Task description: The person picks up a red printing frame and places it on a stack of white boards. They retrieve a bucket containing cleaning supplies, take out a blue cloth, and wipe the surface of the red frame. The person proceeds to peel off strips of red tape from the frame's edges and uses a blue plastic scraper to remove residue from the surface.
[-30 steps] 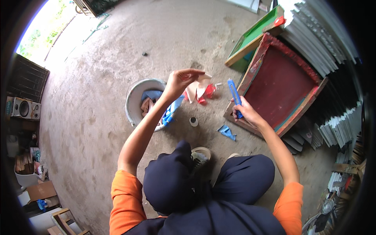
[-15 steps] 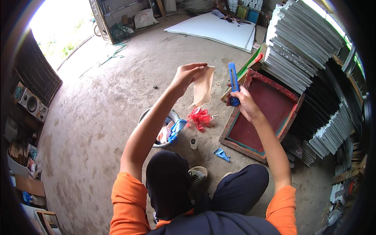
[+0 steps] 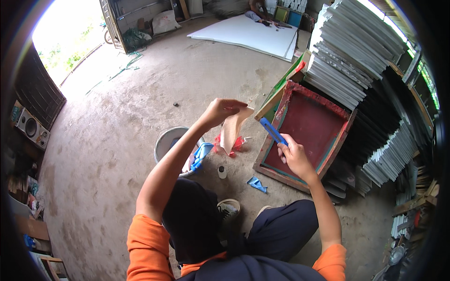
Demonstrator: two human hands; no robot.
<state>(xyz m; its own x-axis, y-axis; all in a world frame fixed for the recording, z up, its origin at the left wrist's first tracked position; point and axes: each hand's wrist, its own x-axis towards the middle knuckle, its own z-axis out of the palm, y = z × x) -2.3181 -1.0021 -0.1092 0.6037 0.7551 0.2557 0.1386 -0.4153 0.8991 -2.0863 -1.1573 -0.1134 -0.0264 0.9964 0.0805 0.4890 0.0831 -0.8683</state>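
Note:
Between the fingertips of my left hand (image 3: 224,110) hangs a thin beige strip of cloth or sheet material (image 3: 230,132), pinched at its top corner. My right hand (image 3: 294,154) is closed around the lower end of a blue utility knife (image 3: 273,130), which tilts up and leftward. Whether its blade is out cannot be made out. The knife and the strip are apart. Below my left forearm stands a grey bucket (image 3: 161,146) with blue and pale pink scraps in it. Crumpled red plastic (image 3: 238,143) lies on the floor partly behind the strip.
Framed dark red screens (image 3: 314,126) lean at my right against tall stacks of white strips (image 3: 351,51). A small white bottle (image 3: 222,172) and a blue scrap (image 3: 257,184) lie near my feet. Farther off, a person (image 3: 258,11) sits by white sheets (image 3: 243,35).
Both hands have come down, the knife now leaning left instead of standing upright. The beige strip has swung and folded lengthwise. My view has shifted slightly.

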